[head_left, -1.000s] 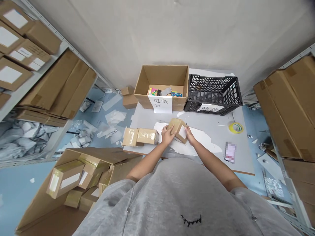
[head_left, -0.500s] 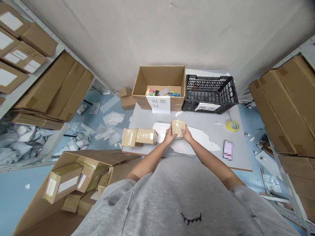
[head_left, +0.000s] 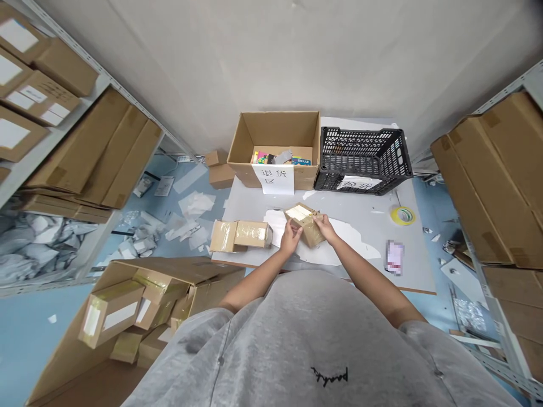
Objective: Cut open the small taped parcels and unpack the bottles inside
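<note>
I have the left hand point(head_left: 291, 237) and right hand point(head_left: 326, 229) clamped on opposite sides of the box point(head_left: 313, 233), tilted over white paper point(head_left: 350, 244), likely so neither end slips; can't tell if its underside touches. Two cartons point(head_left: 253, 233) left of the grip, tape point(head_left: 397, 218) well right, probably parked clear of the arms. Beyond the grip, bin point(head_left: 304, 180) and crate point(head_left: 392, 182) side by side, open tops up, presumably for reach.
</note>
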The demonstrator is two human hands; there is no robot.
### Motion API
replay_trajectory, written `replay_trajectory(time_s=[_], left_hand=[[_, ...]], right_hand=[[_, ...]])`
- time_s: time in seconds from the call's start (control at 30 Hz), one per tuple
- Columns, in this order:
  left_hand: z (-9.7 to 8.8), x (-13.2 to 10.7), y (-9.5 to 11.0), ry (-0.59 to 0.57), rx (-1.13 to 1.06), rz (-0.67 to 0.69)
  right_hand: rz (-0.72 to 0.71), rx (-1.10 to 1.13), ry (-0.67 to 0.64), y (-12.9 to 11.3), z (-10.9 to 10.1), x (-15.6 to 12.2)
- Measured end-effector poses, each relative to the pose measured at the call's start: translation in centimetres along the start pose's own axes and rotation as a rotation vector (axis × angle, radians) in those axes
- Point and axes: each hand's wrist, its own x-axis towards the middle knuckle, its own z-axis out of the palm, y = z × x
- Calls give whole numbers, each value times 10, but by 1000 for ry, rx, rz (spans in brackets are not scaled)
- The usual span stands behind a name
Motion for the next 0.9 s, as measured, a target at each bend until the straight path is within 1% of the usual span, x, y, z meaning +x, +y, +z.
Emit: replay_trajectory(time_s=[0.07, 0.13, 0.17, 0.2, 0.23, 0.33, 0.37, 0.47, 0.53, 0.63, 0.7, 0.8, 0.9], left_hand=[[-3, 2, 2, 2, 64, -28], [-9, 7, 4, 26, 179, -19], [-13, 10, 6, 18, 247, -4], [-18, 15, 8, -17, 314, 18], [-22, 19, 9, -81, 375, 45], [-33, 37, 15, -324, 544, 136], [-34, 44, 16, -389, 589, 162], [-33, 64, 19, -502, 621, 208], [-27, 75, 20, -543, 587, 191], [-17, 85, 21, -578, 625, 148], [-12, 84, 21, -570, 698, 154], [-11, 72, 19, -515, 763, 155], [-14, 56, 15, -436, 819, 110]], right_hand=[[-19, -49, -4, 0, -4, 0], [-31, -71, -10, 3, -11, -1], [-33, -68, -15, 6, -15, -2], [-35, -57, -23, 9, -19, -3], [-37, -43, -32, 13, -23, -3], [-17, -25, -41, 26, -34, -5], [2, -34, -35, 31, -36, -5], [76, -94, 9, 45, -39, -3], [96, -127, 47, 51, -36, -1], [58, -138, 90, 56, -32, 3], [47, -138, 105, 58, -33, 5], [72, -162, 155, 61, -41, 8], [51, -272, 210, 67, -52, 12]])
